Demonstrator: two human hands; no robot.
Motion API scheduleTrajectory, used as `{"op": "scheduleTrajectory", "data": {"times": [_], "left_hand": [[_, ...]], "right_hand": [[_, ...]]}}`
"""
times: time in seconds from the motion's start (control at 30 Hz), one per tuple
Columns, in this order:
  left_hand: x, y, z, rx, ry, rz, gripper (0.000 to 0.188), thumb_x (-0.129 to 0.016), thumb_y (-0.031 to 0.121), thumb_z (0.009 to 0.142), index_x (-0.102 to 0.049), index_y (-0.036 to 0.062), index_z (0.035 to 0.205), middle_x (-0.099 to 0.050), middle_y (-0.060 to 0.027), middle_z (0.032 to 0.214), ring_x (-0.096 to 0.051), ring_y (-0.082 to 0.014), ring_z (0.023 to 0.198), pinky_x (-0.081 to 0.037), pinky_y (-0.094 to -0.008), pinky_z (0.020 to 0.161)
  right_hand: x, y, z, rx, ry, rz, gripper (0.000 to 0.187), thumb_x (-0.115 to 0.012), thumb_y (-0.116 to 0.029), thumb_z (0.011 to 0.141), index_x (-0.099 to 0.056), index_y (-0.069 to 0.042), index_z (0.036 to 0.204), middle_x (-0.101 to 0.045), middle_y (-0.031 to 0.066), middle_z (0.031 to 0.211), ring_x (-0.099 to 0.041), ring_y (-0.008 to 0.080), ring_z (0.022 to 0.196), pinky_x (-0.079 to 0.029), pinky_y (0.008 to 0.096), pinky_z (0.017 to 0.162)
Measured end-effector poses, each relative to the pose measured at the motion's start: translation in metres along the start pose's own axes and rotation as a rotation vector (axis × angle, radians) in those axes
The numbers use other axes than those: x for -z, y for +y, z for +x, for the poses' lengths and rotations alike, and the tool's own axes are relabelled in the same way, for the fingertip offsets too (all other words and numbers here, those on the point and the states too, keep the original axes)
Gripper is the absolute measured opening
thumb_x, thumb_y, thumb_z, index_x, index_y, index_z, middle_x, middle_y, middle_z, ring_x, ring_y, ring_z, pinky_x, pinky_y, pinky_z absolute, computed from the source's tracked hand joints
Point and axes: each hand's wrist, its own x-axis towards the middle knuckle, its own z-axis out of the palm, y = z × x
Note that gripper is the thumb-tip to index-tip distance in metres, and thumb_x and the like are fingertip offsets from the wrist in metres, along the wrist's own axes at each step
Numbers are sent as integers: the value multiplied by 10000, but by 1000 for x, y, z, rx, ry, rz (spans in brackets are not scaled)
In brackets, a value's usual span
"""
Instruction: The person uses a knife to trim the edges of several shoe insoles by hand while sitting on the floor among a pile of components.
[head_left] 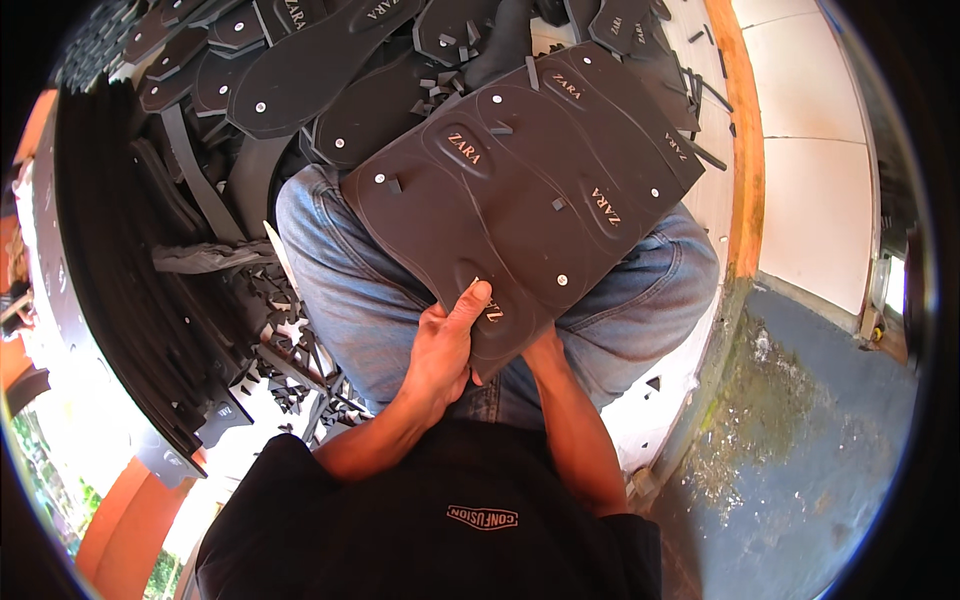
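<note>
A dark foam sheet [540, 150] with sole outlines pressed into it lies tilted across my lap. Gold lettering, small round pale marks and a few loose foam bits show on its face. My left hand [445, 340] grips the sheet's near corner, thumb on top and fingers curled underneath. Beneath the near right edge goes my right hand [545, 350]; the sheet hides its fingers, so its grip does not show. My knees in blue jeans [340, 270] are under the sheet.
Cut dark foam soles [300, 75] lie heaped beyond my knees. To the left stands a tall stack of dark foam sheets [120, 260], with foam scraps [290, 390] beside it. A wooden edge strip [748, 150] runs along the right, next to a blue-grey floor [820, 400].
</note>
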Motion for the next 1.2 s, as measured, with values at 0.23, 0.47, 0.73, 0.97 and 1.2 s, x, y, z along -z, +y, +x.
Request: {"op": "scheduleTrajectory", "data": {"times": [0.23, 0.47, 0.73, 0.97, 1.2], "left_hand": [[-2, 3, -2, -17, 34, -20, 312, -622, 327, 864, -582, 31, 952, -601, -29, 712, -536, -89, 435, -362, -221, 267], [13, 2, -2, 33, -39, 2, 309, -637, 312, 854, -587, 41, 993, -627, -27, 801, -591, -96, 568, -439, -211, 370], [15, 18, -11, 113, -88, 35, 287, -635, 277, 858, -587, 44, 1018, -642, -44, 823, -617, -111, 576, -447, -204, 354], [22, 2, -5, 33, -18, 25, 378, -646, 383, 833, -602, 17, 919, -628, -34, 703, -541, -85, 401, -355, -189, 241], [35, 6, -16, 5, -48, -16, 302, -653, 339, 832, -621, 41, 865, -625, -23, 680, -516, -79, 372, -332, -179, 238]], "right_hand": [[-7, 17, 12, 138, 69, -25, 378, -607, -316, 845, -578, 3, 1047, -622, 129, 952, -602, 244, 819, -465, 360, 683], [-4, 16, 32, 79, 20, -8, 381, -601, -330, 849, -578, 3, 1031, -621, 125, 918, -594, 232, 774, -459, 347, 652], [-1, 14, 68, -14, -65, -33, 385, -595, -346, 852, -577, 2, 1014, -619, 121, 878, -584, 218, 722, -452, 333, 616], [-4, 8, 95, -56, -144, -50, 390, -589, -361, 856, -577, 2, 999, -617, 117, 843, -576, 205, 677, -446, 321, 585], [-21, 3, 121, -98, -225, -80, 397, -584, -375, 859, -576, 2, 984, -615, 113, 808, -568, 193, 632, -440, 308, 553]]}}
